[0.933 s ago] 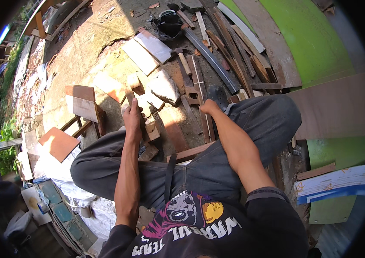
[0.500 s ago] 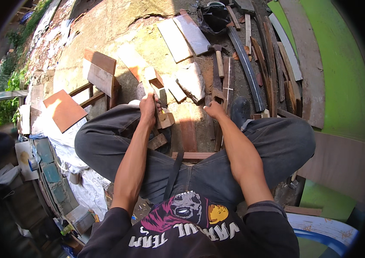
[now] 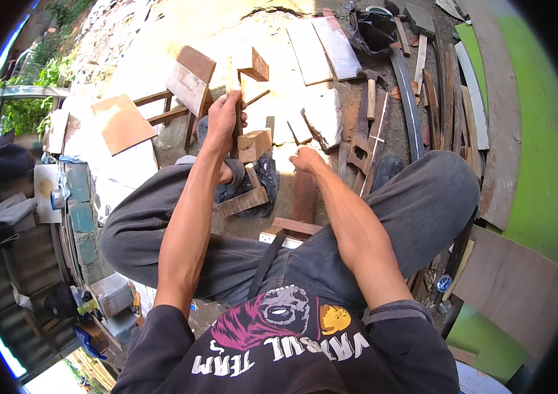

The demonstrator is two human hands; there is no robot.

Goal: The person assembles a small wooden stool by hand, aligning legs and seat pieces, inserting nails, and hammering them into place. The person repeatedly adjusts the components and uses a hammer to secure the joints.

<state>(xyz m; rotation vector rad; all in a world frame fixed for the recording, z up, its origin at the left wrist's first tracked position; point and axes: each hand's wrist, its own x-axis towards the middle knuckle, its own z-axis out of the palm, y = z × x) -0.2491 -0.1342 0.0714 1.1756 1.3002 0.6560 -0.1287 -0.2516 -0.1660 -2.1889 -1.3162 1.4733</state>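
Note:
My left hand point(image 3: 226, 123) is closed around a narrow wooden strip point(image 3: 238, 118), whose upper end is washed out by sunlight. Beside that hand, to its right, lies a wooden block point(image 3: 254, 144). A second block point(image 3: 243, 201) is nearer my left knee. My right hand point(image 3: 308, 159) is curled above a reddish-brown board point(image 3: 304, 197); whatever its fingers hold, if anything, is hidden. A hand saw point(image 3: 359, 152) rests to the right of it, with a claw hammer point(image 3: 372, 98) farther off.
Long planks and strips point(image 3: 446, 98) are stacked at the right, beside a green sheet point(image 3: 529, 131). Pale tiles or boards point(image 3: 336, 49) and a black bag point(image 3: 372, 31) lie at the far side. A square board point(image 3: 123, 123) and a small wooden stand point(image 3: 190, 82) are at the left.
My right hand has shifted left, away from the saw handle. My left hand has moved farther from my body with the strip. The view has turned somewhat.

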